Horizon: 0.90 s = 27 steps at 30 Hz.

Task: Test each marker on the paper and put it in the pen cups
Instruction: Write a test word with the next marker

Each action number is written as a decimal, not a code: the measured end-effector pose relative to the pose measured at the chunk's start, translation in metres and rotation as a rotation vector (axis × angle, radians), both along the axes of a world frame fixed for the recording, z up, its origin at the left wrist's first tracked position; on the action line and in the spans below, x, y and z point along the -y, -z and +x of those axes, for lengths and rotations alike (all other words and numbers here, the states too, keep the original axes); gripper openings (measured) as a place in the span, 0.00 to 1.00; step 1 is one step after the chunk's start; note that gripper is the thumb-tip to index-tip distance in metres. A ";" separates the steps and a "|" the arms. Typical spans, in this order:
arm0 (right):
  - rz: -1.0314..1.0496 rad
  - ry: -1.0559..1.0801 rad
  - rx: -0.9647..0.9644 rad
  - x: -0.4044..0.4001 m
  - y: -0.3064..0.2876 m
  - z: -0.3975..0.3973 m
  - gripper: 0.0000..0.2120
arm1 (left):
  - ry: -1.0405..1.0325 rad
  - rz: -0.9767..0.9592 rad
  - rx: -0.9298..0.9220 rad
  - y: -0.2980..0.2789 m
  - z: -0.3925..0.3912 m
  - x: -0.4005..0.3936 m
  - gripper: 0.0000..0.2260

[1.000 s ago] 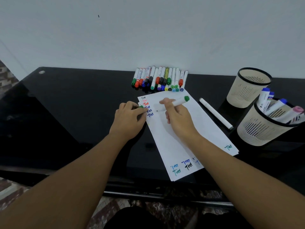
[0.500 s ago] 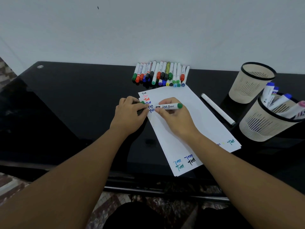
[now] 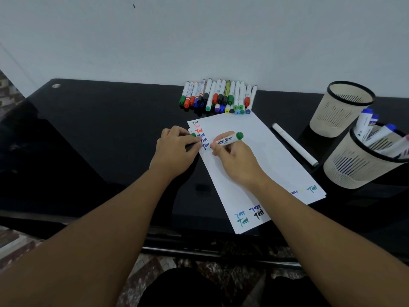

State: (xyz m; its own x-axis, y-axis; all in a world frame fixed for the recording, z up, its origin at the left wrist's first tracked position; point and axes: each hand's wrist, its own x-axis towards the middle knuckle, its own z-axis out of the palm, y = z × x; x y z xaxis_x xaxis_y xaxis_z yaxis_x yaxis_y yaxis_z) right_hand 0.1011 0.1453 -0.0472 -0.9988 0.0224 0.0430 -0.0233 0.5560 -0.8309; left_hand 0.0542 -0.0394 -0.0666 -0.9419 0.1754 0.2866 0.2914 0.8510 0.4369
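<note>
My right hand [image 3: 232, 159] grips a white whiteboard marker with a green end [image 3: 228, 139], its tip down on the white paper [image 3: 261, 165] near a column of coloured test marks at the sheet's left edge. My left hand [image 3: 174, 149] rests on the paper's left edge and holds the marker's green cap [image 3: 193, 135] in its curled fingers. A row of several capped markers [image 3: 218, 97] lies against the wall behind the paper. Two cream mesh pen cups stand at the right: the far cup [image 3: 340, 109] looks empty, the near cup [image 3: 358, 165] holds several markers.
A white marker [image 3: 294, 144] lies loose on the black glossy table [image 3: 99, 129] between the paper and the cups. More test marks sit at the paper's near corners. The table's front edge runs just below the paper, with patterned floor beneath.
My right hand has lowered the marker from a raised tilt until its tip meets the paper beside the test marks. My left hand has stayed on the sheet's edge.
</note>
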 end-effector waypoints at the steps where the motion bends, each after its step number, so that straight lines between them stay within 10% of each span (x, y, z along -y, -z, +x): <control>1: 0.007 0.000 0.000 0.001 0.000 0.000 0.15 | -0.001 -0.002 0.000 0.000 0.000 0.000 0.13; 27: -0.011 0.051 0.031 0.000 -0.004 0.005 0.16 | 0.006 0.021 0.003 0.001 0.000 0.001 0.13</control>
State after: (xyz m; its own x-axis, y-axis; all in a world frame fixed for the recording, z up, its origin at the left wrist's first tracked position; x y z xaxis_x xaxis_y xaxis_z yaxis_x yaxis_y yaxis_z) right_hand 0.1065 0.1454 -0.0432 -0.9972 0.0734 0.0115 0.0305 0.5463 -0.8370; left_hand 0.0543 -0.0403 -0.0674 -0.9415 0.1754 0.2877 0.2957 0.8396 0.4556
